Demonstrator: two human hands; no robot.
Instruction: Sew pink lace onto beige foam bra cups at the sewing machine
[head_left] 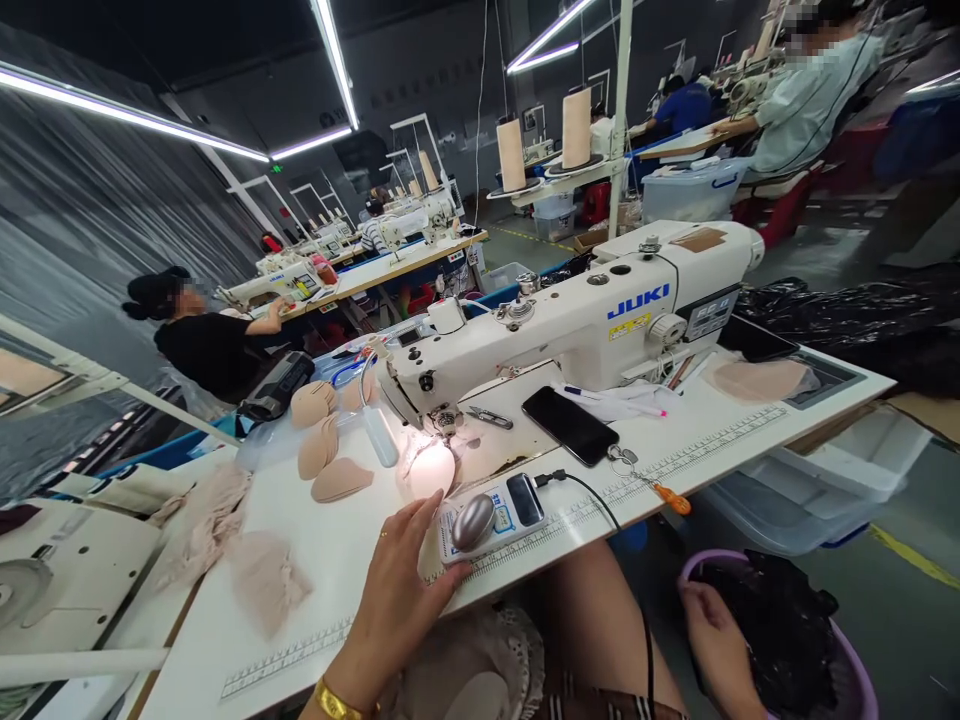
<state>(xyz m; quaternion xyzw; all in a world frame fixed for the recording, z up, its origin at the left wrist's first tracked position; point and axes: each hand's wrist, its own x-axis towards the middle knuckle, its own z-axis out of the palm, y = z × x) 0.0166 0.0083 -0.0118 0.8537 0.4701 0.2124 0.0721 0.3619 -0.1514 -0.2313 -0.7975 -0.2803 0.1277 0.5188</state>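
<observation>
My left hand [409, 565] lies over the table's front edge with fingers and thumb spread, holding nothing. Its thumb and fingertips are beside a small white device [499, 518] with a dark display and a silver oval piece on it. Just past the fingertips, a beige round fabric piece [430, 470] sits in the lamp light below the needle area of the white sewing machine [555, 315]. Down at the right, my right hand [716, 645] is at the rim of a purple bin [851, 655] lined with a black bag; its fingers are curled, partly hidden.
Stacked beige pieces [341, 480] and sheer fabric [266, 580] lie left on the table. A black phone [570, 425], thread snips [491, 418] and pens are near the machine bed. A cable [600, 495] hangs over the edge. Co-workers sit at machines behind.
</observation>
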